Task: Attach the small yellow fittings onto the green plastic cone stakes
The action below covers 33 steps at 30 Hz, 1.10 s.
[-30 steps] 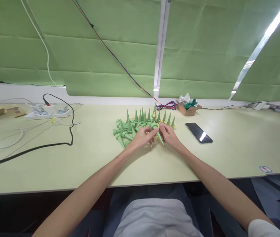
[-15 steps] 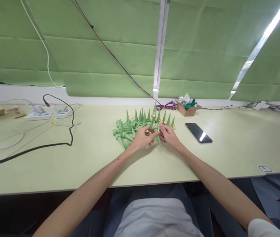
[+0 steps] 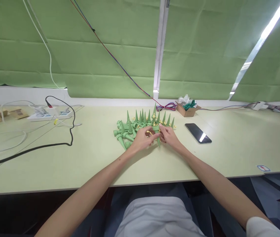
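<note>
Both hands meet in front of a pile of green plastic spikes [image 3: 120,139] on the table. My left hand [image 3: 143,137] is closed, with thumb and fingers around a green spike [image 3: 156,129] whose tip points down. From the other side, my right hand [image 3: 169,135] pinches the same spike near its cap. Small yellow pieces show by the fingers of my left hand. Behind the hands, several green spikes [image 3: 169,119] stand tip up, some with yellow parts at their bases. Others lie on their sides to the left.
A black phone [image 3: 198,133] lies right of the hands. Behind it sits a small cardboard box [image 3: 187,111] with plastic and green material. Bundled wires [image 3: 170,106] are near the wall. A power strip [image 3: 51,115] and cables lie on the left of the table [image 3: 95,171].
The held spike has turned slightly, its tip now pointing more nearly straight down. Both hands stay almost in place, and the view has shifted a little.
</note>
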Each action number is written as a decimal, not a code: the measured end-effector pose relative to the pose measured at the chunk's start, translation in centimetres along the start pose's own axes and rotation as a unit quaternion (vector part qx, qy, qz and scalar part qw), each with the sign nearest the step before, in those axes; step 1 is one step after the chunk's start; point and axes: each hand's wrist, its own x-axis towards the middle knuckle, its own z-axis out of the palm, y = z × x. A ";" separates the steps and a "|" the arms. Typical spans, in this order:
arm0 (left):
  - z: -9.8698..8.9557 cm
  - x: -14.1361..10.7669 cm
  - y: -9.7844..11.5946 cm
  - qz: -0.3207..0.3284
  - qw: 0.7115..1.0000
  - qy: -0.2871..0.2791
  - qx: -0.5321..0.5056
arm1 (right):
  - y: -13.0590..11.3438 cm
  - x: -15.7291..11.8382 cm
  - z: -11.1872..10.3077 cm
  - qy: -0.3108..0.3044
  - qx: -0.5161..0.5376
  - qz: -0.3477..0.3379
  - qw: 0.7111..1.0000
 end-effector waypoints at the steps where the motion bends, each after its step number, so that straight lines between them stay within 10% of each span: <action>1: 0.0 0.0 0.0 0.004 1.000 0.001 0.000 | 0.0 0.0 0.0 -0.001 0.002 0.001 1.000; 21: 0.7 0.6 -1.2 0.119 0.984 0.074 0.108 | 0.9 0.4 0.5 -0.005 0.086 0.023 0.996; 33: 1.1 0.2 -1.0 0.043 0.997 0.061 -0.014 | 0.3 0.2 1.0 0.048 0.065 -0.006 0.997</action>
